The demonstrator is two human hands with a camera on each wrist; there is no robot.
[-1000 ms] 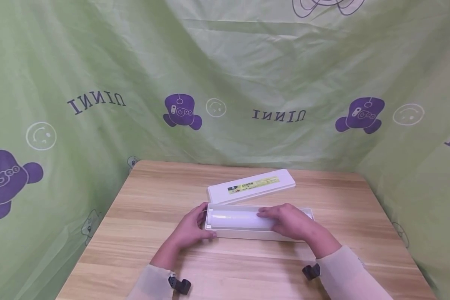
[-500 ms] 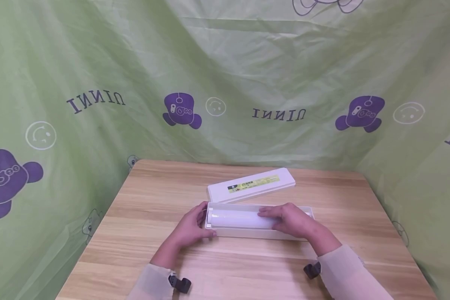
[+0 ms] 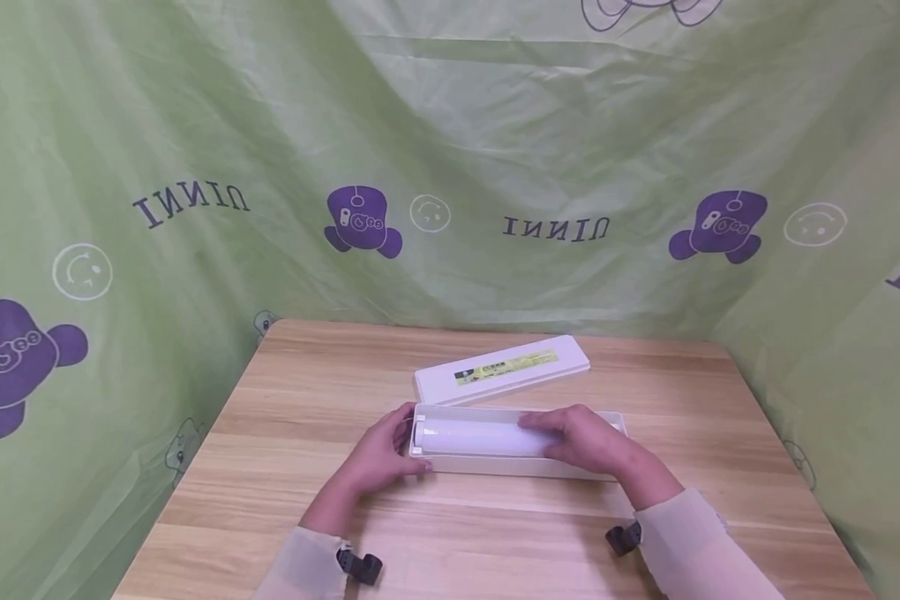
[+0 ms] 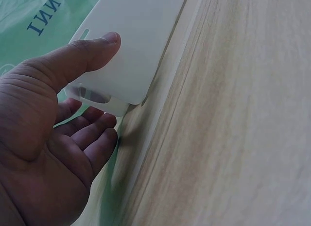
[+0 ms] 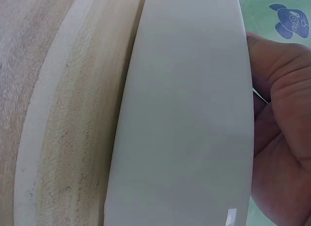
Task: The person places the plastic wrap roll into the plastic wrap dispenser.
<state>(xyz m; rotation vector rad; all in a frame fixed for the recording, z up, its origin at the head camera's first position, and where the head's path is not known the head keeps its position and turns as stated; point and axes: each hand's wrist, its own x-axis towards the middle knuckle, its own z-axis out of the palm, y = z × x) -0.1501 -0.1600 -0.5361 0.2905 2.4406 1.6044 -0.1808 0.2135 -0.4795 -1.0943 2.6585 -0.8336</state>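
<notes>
In the head view a long white open-topped box (image 3: 487,467) lies across the table. Inside it is a pale, shiny roll of film (image 3: 472,438), which looks like cling film. My left hand (image 3: 378,454) holds the box's left end, its thumb on the front wall and fingers round the end. The left wrist view shows that thumb on the white wall (image 4: 136,46), above slots in the end. My right hand (image 3: 588,442) reaches into the box and grips the roll towards its right part. In the right wrist view, the front wall (image 5: 184,114) hides its fingertips.
Behind the box lies its white lid (image 3: 570,354), slanted, with a yellow-green label. Both rest on a wood-grain table (image 3: 285,400). A green printed curtain (image 3: 450,283) hangs round its back and sides. Each sleeve carries a small black camera (image 3: 363,569).
Almost nothing differs. Both hands stay in place on the box and the roll; the view shifts very slightly.
</notes>
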